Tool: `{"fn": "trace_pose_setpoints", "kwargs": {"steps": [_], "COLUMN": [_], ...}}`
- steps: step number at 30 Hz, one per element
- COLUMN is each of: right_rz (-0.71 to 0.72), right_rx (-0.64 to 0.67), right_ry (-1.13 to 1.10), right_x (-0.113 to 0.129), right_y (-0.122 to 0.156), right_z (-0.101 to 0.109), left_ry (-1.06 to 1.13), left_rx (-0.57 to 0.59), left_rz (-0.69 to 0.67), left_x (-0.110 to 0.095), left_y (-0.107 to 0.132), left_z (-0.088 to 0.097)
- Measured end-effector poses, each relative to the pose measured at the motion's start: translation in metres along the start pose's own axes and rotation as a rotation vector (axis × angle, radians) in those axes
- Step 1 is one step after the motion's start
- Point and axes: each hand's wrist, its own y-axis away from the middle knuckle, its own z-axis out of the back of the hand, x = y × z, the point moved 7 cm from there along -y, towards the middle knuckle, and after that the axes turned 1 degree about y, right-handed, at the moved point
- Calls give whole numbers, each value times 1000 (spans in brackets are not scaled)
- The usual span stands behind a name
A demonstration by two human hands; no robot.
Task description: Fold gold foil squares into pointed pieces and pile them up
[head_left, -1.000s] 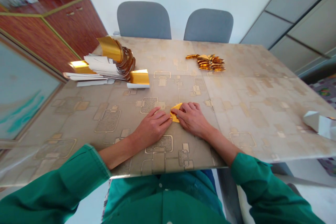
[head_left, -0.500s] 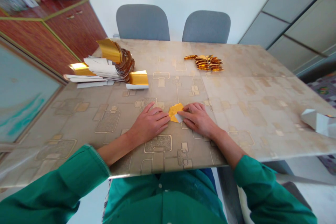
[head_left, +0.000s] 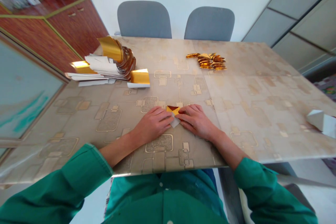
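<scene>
A small folded piece of gold paper with a pale underside lies on the table close in front of me. My left hand has its fingers closed on the paper's left side. On the right side, my right hand pinches the same paper between thumb and fingers. Part of the paper is hidden under my fingertips. Farther back, folded gold paper pieces sit in a cluster. At the back left stands a fanned stack of gold and white paper sheets.
The table has a patterned cover. Beyond it stand two grey chairs by the wall. A white folded paper object lies at the right edge. To the left is a brown wooden cabinet.
The gold paper has turned and its folds have shifted, with a dark opening at its top and a pale flap toward me. My left fingers have drawn together onto it.
</scene>
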Motion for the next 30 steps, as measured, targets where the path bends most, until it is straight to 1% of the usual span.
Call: {"fn": "trace_pose_setpoints", "kwargs": {"steps": [2,6,13,16,18,20,22,26,28,30], "right_rz": [-12,-15,2,16,19,6,-21,-48,-53,-71], "right_rx": [-13,-25,-32,-59,-71,-72,-70,-65,-57,-48], "right_ry": [-1,0,19,21,20,23,32,48,38,24], "right_x": [-1,0,2,3,4,6,7,10,11,10], "right_y": [-1,-2,-2,-2,-2,-3,-3,-4,-4,-3], "right_z": [-1,0,3,4,4,3,2,1,1,0], "left_ry": [47,66,-34,-20,41,113,161,215,239,261], "left_rx": [23,34,-21,-62,-99,-111,-84,21,41,29], "left_rz": [-27,-16,2,45,112,170,179,98,89,115], "left_x": [-3,-2,-3,-3,1,4,5,4,5,8], "left_y": [-1,-3,-4,-4,-4,-4,-3,-1,-1,-2], "left_z": [-3,-8,-7,-5,-3,-2,-2,-3,-4,-5]}}
